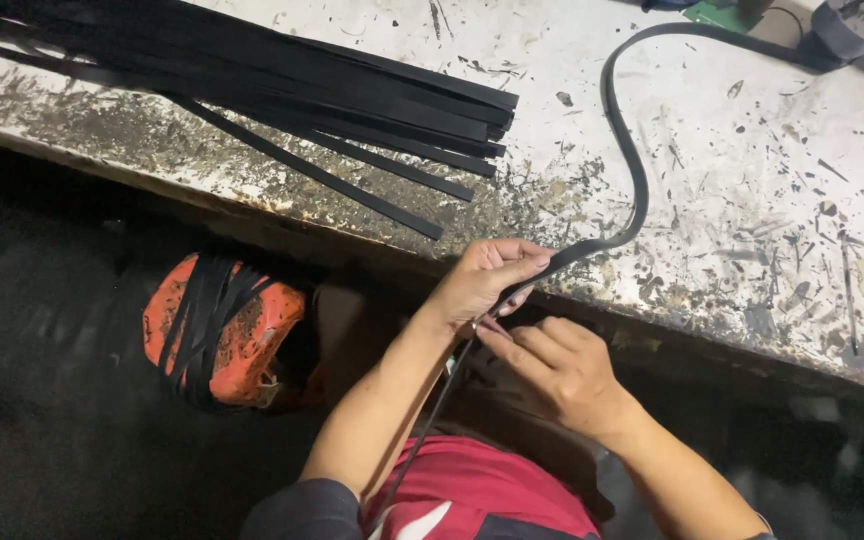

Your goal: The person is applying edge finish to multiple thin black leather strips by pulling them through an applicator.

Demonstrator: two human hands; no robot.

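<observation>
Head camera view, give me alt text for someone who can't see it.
Two hands, left hand and right hand, pinch a long black strip at a stained white workbench edge. More black strips lie fanned on it.

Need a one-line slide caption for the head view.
Both hands, left hand and right hand, grip a long black strip at the paint-stained workbench edge, beside a bundle of black strips.

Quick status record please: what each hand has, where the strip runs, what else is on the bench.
left hand: pinches the black strip at the bench edge
right hand: fingers touch the same strip just below the left hand
strip path: curves across the worktable toward the far right corner; a thin tail hangs down past the left forearm
bundle of cut black strips: lies flat on the table, upper left
orange object: below the bench, wrapped in black strips
table surface: white, scratched, stained dark
</observation>
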